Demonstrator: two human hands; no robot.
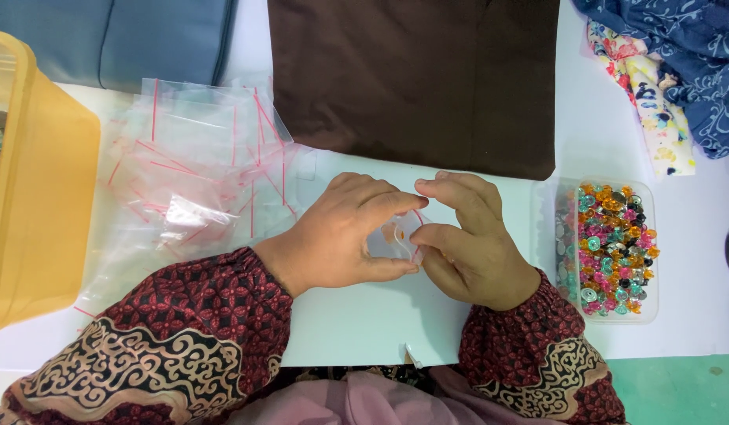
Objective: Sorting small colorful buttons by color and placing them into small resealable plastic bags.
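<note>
Two hands pinching one little clear bag (397,236): left hand (341,236) at nine o'clock, right hand (466,240) at three, equally near.

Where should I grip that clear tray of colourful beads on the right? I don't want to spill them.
Take the clear bead tray by its two long side walls, coming down from above. It is shallow, open-topped and heaped, so it must stay level. The right hand is nearest. This is only a judgement.
</note>
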